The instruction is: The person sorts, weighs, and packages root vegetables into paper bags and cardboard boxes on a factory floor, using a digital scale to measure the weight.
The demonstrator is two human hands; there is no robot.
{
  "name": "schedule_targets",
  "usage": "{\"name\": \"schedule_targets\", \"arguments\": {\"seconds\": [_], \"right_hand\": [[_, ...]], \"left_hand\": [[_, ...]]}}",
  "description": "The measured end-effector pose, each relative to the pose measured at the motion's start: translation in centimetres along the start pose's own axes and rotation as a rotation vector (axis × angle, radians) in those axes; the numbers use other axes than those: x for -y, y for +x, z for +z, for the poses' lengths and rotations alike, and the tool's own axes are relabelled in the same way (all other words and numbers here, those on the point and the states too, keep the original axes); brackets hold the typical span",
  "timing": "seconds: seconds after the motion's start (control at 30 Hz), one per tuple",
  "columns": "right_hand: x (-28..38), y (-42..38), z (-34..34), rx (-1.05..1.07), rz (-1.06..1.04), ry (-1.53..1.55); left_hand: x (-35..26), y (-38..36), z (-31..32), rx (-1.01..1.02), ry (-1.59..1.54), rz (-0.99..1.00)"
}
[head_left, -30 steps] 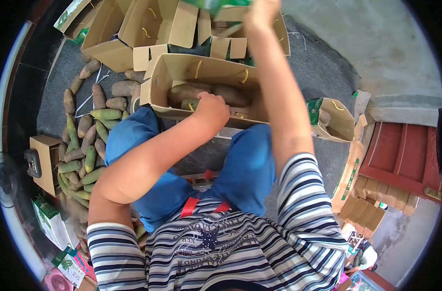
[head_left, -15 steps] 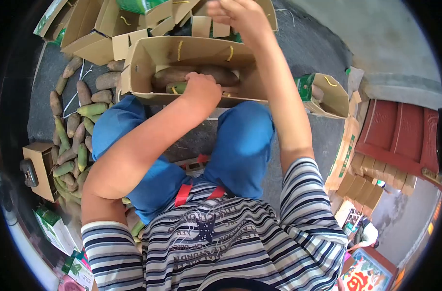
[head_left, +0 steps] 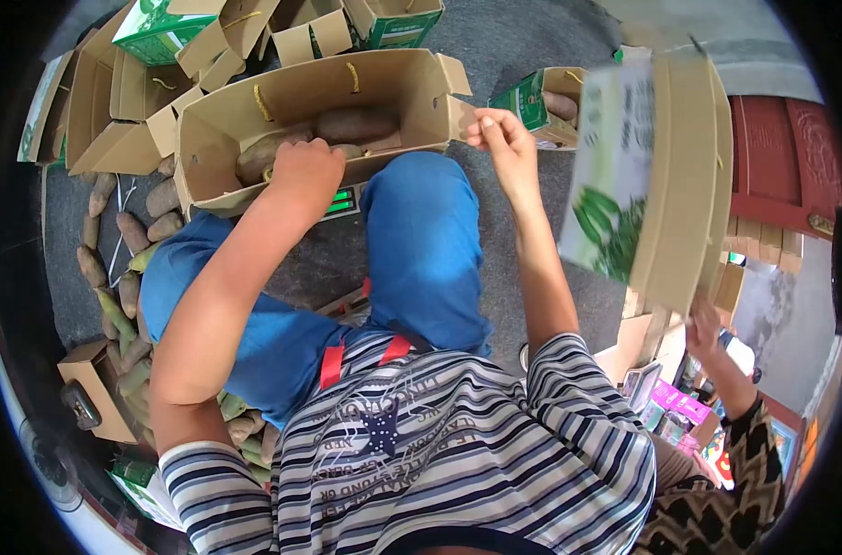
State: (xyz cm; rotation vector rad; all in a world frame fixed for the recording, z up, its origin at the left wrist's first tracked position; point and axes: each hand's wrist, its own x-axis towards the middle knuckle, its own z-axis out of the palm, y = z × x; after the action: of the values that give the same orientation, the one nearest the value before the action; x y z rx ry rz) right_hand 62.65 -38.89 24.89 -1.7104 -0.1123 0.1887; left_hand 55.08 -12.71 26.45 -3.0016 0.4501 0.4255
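Note:
An open cardboard box (head_left: 213,102) with yellow cord handles stands in front of my knees. Brown tubers (head_left: 356,124) lie inside it. My left hand (head_left: 302,174) reaches over the near wall, fingers curled down by the tubers; what they grip is hidden. At the right end, my right hand (head_left: 506,146) pinches the end flap of this box (head_left: 460,118). A lit green scale display (head_left: 340,201) shows below the near wall.
More open boxes (head_left: 134,88) stand at upper left. Loose tubers (head_left: 129,231) cover the floor at left. A small box (head_left: 532,102) stands at upper right. Another person's hand (head_left: 705,331) holds a large box (head_left: 675,176) at right.
My right hand has come down onto the end flap. The view has shifted, with the box now further left. Another person's arm and a large box have entered at right.

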Motion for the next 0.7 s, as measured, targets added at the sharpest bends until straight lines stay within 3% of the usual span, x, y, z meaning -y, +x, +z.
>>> {"name": "schedule_targets", "arguments": {"seconds": [0.1,0.17,0.2,0.3,0.37,0.5,0.6,0.67,0.7], "right_hand": [[2.3,-1.1,-1.6,-0.200,-0.403,-0.701],[4.9,-1.4,-2.9,-0.390,-0.663,-0.907],[5.7,-1.5,-2.8,-0.379,-0.568,-0.656],[5.7,-1.1,-2.4,-0.435,-0.757,-1.190],[6.1,-0.6,-2.6,-0.515,-0.737,-1.153],[8.2,1.5,-5.8,-0.676,-0.921,-1.233],[7.4,6.8,-12.4,-0.737,-0.642,-1.206],[4.9,11.3,-15.9,-0.707,-0.587,-1.438],[4.7,12.8,-15.8,-0.545,-0.362,-1.448]], "left_hand": [[0.0,-0.1,0.0,-0.012,0.017,0.006],[0.0,-0.1,0.0,-0.009,0.031,0.002],[-0.1,-0.2,-0.1,-0.008,0.037,0.000],[-0.2,-0.4,-1.0,0.030,0.024,-0.013],[-0.2,-0.4,-0.9,0.025,0.021,-0.024],[-0.3,-0.6,-0.6,0.018,0.029,-0.035],[-0.3,-0.6,-0.6,0.051,0.009,-0.046],[-0.4,-0.5,-0.6,0.056,0.005,-0.048],[-0.5,-0.5,-0.6,0.061,0.002,-0.052]]}}
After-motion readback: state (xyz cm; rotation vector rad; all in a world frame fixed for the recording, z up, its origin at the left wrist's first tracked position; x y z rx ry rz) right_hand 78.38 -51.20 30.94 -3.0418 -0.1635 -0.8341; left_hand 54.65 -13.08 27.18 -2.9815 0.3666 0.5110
